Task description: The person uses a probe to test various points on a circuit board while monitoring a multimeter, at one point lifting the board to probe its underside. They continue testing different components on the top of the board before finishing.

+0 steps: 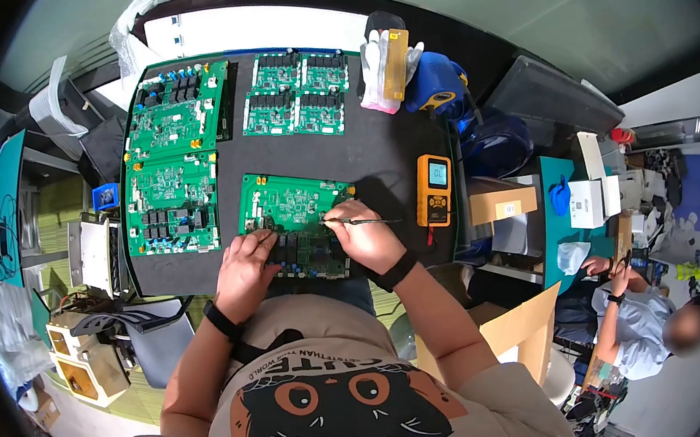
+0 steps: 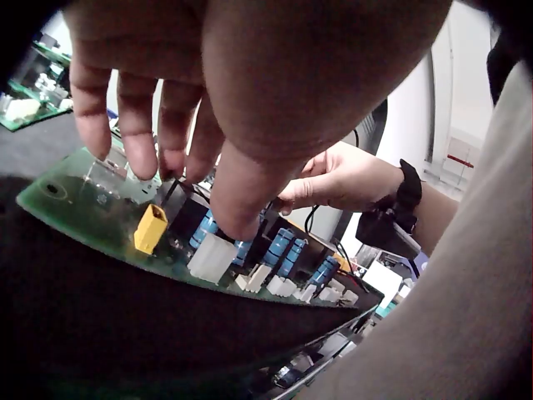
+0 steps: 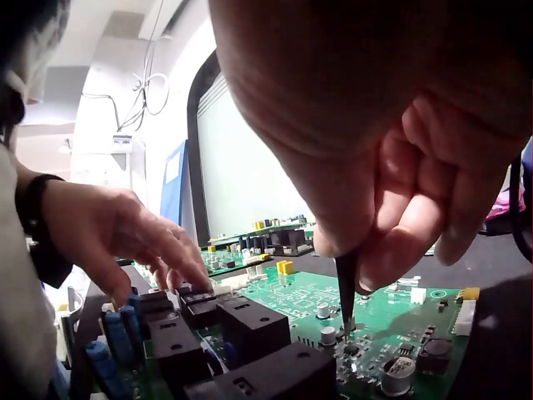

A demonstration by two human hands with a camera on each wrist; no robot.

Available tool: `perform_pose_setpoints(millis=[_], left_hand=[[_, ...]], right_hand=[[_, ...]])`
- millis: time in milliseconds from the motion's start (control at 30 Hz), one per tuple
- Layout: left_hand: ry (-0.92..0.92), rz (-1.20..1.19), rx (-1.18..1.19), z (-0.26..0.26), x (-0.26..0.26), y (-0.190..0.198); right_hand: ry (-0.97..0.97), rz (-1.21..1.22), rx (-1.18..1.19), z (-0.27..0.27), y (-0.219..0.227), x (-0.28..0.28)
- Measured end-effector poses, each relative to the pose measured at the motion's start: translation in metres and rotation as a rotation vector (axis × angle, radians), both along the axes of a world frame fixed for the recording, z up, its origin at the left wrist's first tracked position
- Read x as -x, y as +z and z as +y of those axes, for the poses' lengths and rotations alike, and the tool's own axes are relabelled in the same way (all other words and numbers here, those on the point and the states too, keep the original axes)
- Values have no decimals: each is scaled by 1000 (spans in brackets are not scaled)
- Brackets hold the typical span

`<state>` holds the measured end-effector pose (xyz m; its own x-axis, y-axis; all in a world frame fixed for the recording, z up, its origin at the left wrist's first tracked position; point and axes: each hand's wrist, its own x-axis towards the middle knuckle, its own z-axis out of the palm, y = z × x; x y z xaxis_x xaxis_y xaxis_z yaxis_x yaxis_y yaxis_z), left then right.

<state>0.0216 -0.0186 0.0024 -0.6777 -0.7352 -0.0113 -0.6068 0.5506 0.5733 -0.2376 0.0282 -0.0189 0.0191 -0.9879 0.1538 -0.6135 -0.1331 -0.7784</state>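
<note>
Probe (image 3: 346, 292) was pinched in your right hand (image 1: 372, 237), tip on the board (image 1: 293, 203); left hand (image 1: 245, 272) rested flat-fingered, steadying it. Best kept vertical, pressure light.

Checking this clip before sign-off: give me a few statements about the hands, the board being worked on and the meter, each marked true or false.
1. The right hand pinches a thin probe whose tip touches the circuit board. True.
2. The left hand is lifted clear of the board. False: its fingers rest on parts at the near edge.
3. The orange meter lies to the right of the board being worked on. True.
4. The meter sits on top of a green board. False: it lies on the dark mat.
5. Other green boards lie farther out on the mat. True.
</note>
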Motion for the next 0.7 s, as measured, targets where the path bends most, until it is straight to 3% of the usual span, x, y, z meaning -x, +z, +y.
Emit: perform_pose_setpoints(millis=[467,700], left_hand=[[-8,0,13,-1,-3,-4],[-9,26,-8,-1,-3,-3]], right_hand=[[32,10,-41,-3,7,11],[66,165,-71,-12,9,-4]])
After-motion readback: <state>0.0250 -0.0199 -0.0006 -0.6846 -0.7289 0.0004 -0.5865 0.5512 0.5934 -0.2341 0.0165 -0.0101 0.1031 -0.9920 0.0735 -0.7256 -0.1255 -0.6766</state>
